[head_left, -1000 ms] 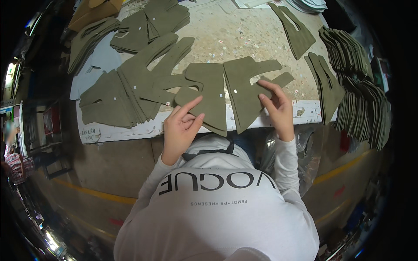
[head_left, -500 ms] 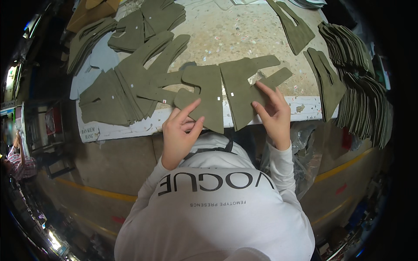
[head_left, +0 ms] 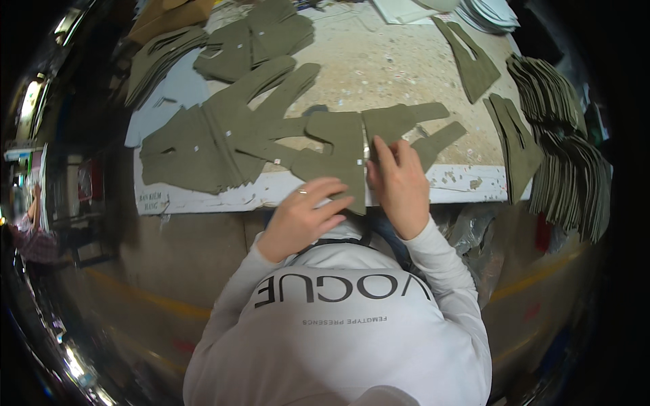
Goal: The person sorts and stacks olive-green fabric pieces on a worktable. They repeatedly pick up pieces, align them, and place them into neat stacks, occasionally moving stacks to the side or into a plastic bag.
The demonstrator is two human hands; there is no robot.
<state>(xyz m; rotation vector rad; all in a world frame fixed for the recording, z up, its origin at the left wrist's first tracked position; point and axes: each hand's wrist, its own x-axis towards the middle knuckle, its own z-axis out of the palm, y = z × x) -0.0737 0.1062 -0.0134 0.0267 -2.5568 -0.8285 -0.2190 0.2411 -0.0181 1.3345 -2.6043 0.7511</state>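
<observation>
Two flat olive-green cut pieces, resembling leather or felt, lie side by side at the table's front edge. My left hand (head_left: 306, 218), a ring on one finger, lies over the lower edge of the left piece (head_left: 338, 139), fingers apart. My right hand (head_left: 401, 181) rests on the right piece (head_left: 389, 120) and covers much of it. Its index finger and thumb stand apart near that piece's inner edge. A small white tag (head_left: 359, 162) shows on the left piece. To the left, a fanned stack of similar pieces (head_left: 183, 152) touches or overlaps the left piece.
More olive pieces (head_left: 261, 40) are piled at the back left, beside a cardboard box (head_left: 169, 19). At the right are single pieces (head_left: 518, 145) and thick stacks (head_left: 569, 176) along the table's side. White sheets (head_left: 403, 10) lie at the back; scraps dot the tabletop (head_left: 379, 68).
My right hand has moved left and inward over the right piece, onto its inner edge. My left hand has slid down and right along the left piece. The whole view has shifted slightly.
</observation>
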